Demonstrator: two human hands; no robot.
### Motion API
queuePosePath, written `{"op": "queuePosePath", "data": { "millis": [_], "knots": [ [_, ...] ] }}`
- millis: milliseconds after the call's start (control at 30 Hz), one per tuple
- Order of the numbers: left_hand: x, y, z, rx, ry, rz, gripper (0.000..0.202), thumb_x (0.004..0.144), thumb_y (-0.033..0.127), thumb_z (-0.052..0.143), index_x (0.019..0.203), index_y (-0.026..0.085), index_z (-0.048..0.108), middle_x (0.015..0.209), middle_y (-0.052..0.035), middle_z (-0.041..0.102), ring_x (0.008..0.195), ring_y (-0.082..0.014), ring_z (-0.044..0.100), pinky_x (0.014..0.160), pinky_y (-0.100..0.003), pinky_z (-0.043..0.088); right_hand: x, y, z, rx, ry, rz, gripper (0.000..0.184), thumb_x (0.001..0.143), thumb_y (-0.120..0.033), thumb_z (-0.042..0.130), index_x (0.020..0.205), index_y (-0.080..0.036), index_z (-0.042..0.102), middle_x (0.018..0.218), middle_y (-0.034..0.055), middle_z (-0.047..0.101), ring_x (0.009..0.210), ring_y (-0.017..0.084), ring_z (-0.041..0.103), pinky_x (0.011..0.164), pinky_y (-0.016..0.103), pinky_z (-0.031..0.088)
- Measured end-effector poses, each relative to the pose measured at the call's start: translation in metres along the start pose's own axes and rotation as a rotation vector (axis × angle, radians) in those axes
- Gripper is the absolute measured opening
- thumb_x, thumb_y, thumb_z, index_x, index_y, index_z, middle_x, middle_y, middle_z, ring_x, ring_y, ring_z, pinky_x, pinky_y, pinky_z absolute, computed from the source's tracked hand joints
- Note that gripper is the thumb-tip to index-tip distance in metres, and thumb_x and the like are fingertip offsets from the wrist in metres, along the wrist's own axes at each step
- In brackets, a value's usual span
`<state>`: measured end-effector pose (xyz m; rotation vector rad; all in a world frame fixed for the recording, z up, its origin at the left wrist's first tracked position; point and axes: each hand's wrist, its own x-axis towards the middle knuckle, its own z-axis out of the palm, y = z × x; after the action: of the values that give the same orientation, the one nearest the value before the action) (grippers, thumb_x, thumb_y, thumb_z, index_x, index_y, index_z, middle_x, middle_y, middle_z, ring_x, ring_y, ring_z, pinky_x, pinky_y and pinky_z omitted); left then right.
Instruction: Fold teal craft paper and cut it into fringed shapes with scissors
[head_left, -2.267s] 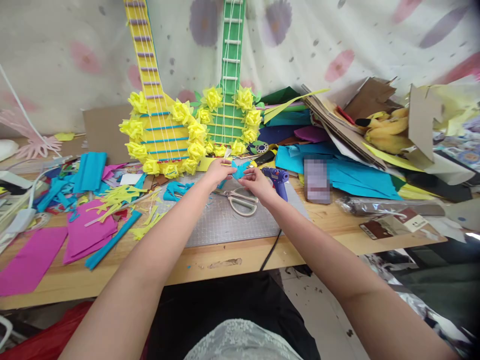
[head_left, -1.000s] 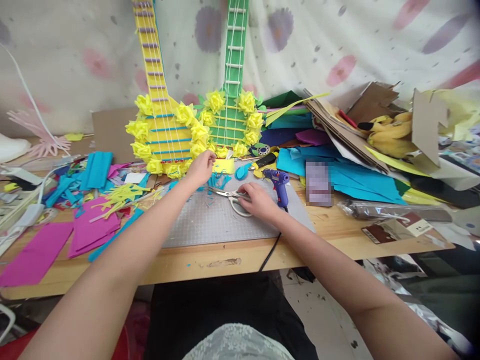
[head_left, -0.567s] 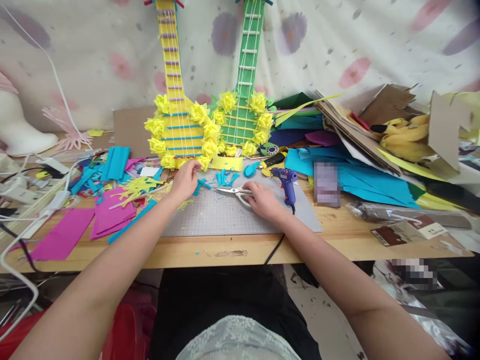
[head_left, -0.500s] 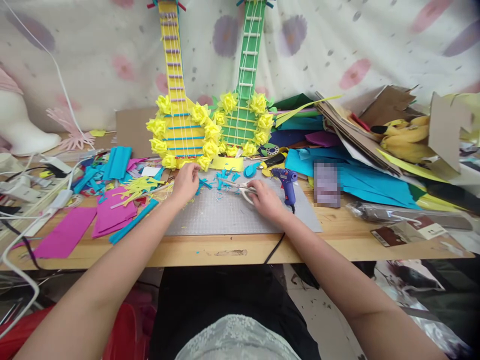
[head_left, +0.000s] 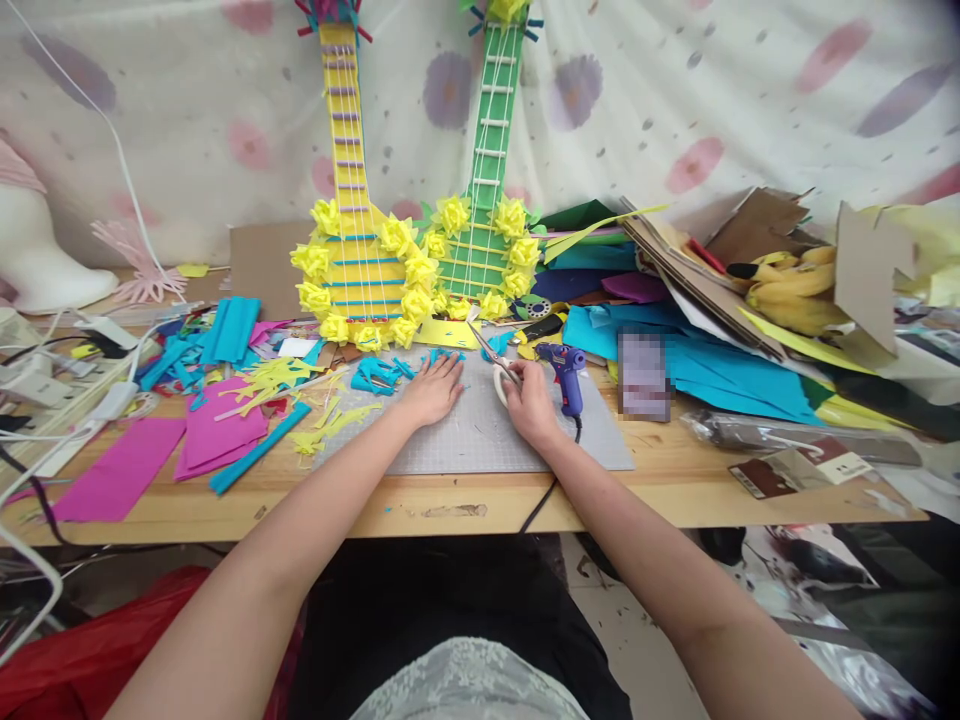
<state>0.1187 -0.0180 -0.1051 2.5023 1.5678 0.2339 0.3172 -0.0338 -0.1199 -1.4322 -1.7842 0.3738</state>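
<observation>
My left hand [head_left: 433, 388] lies flat and open on the grey cutting mat [head_left: 480, 440], fingers stretched toward small blue paper scraps [head_left: 444, 355]. My right hand [head_left: 529, 400] is closed around the white handles of the scissors [head_left: 489, 355], whose blades point up and away toward the far left. A blue glue gun [head_left: 562, 372] stands just right of that hand. Beyond the mat lean a yellow paper guitar [head_left: 352, 250] and a green paper guitar [head_left: 480, 240], both ringed with yellow paper flowers.
Cut blue and yellow paper [head_left: 375, 375] and magenta sheets [head_left: 202, 445] litter the wooden table's [head_left: 675, 480] left side. Stacked coloured paper and cardboard [head_left: 712, 290] pile up at the right. White cables [head_left: 67, 400] run along the far left.
My right hand has gripped the scissors and lifted them from lying flat, blades now tilted up. My left hand let go of the blue scraps and came to rest flat on the mat.
</observation>
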Motion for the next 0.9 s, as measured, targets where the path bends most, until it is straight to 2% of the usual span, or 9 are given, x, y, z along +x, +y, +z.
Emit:
{"op": "queuePosePath", "data": {
  "millis": [133,300,400,500,600,667,733,800,900],
  "knots": [
    [-0.026,-0.026,-0.005,0.015,-0.007,-0.004,0.053,0.094,0.029,0.027,0.142,0.010,0.040,0.152,-0.0144,0.032,0.141,-0.0255,0.029,0.117,-0.046,0.019,0.001,0.002,0.002,0.012,0.004,0.010,0.022,0.082,-0.020,0.046,0.103,-0.018,0.045,0.109,0.0157,0.055,0.105,0.027,0.053,0.089,0.043,0.045],
    [-0.069,-0.078,-0.020,0.015,0.042,0.048,0.052,0.093,0.033,0.027,0.137,0.015,0.049,0.149,-0.0095,0.041,0.137,-0.0231,0.038,0.114,-0.044,0.027,0.002,0.005,0.004,0.035,0.010,0.004,0.022,0.080,-0.021,0.048,0.102,-0.020,0.044,0.108,0.0148,0.055,0.104,0.028,0.054,0.089,0.046,0.046],
    [-0.090,-0.108,-0.036,0.032,0.129,0.053,0.044,0.090,0.032,0.034,0.118,0.020,0.065,0.139,-0.0067,0.053,0.128,-0.0245,0.048,0.109,-0.045,0.037,0.003,0.005,0.005,0.022,0.020,0.014,0.023,0.079,-0.020,0.047,0.102,-0.020,0.044,0.109,0.0151,0.055,0.104,0.028,0.055,0.088,0.045,0.047],
    [-0.102,-0.123,-0.051,0.059,0.268,0.009,0.029,0.082,0.026,0.044,0.093,0.023,0.071,0.124,-0.0067,0.064,0.116,-0.0267,0.056,0.099,-0.045,0.045,0.004,0.005,0.005,-0.014,0.028,0.010,0.024,0.078,-0.018,0.048,0.102,-0.020,0.045,0.110,0.0155,0.054,0.104,0.028,0.055,0.087,0.045,0.047],
    [-0.103,-0.119,-0.060,0.115,0.399,-0.086,0.018,0.075,0.022,0.051,0.079,0.024,0.069,0.111,-0.0062,0.068,0.104,-0.0280,0.060,0.090,-0.045,0.049,0.003,0.004,0.004,-0.040,0.018,-0.034,0.024,0.077,-0.018,0.050,0.101,-0.020,0.046,0.108,0.0148,0.056,0.101,0.028,0.055,0.085,0.045,0.048],
    [-0.099,-0.108,-0.062,0.169,0.484,-0.128,0.014,0.073,0.021,0.054,0.074,0.022,0.067,0.107,-0.0077,0.067,0.106,-0.0300,0.058,0.092,-0.048,0.047,0.001,0.003,0.004,-0.050,0.012,-0.075,0.024,0.077,-0.019,0.050,0.100,-0.020,0.047,0.105,0.0140,0.057,0.099,0.027,0.056,0.084,0.044,0.048],
    [-0.093,-0.095,-0.060,0.210,0.527,-0.128,0.015,0.073,0.021,0.054,0.076,0.020,0.069,0.110,-0.0104,0.065,0.114,-0.0326,0.053,0.098,-0.052,0.041,0.000,0.001,0.004,-0.070,0.008,-0.099,0.023,0.077,-0.019,0.050,0.099,-0.020,0.048,0.103,0.0135,0.058,0.096,0.027,0.057,0.082,0.043,0.048],
    [-0.086,-0.083,-0.056,0.200,0.471,-0.057,0.024,0.078,0.023,0.051,0.092,0.018,0.070,0.120,-0.0128,0.062,0.122,-0.0321,0.049,0.104,-0.051,0.037,-0.001,-0.001,0.004,-0.102,-0.011,-0.106,0.022,0.077,-0.021,0.051,0.098,-0.019,0.050,0.101,0.0135,0.059,0.094,0.027,0.057,0.078,0.041,0.048],
    [-0.079,-0.078,-0.048,0.165,0.273,0.082,0.039,0.085,0.028,0.044,0.116,0.017,0.065,0.135,-0.0131,0.055,0.130,-0.0293,0.045,0.110,-0.048,0.032,-0.002,-0.004,0.003,-0.157,-0.056,-0.116,0.021,0.077,-0.022,0.052,0.098,-0.018,0.052,0.100,0.0133,0.060,0.093,0.028,0.058,0.075,0.040,0.048]
  ]
}}
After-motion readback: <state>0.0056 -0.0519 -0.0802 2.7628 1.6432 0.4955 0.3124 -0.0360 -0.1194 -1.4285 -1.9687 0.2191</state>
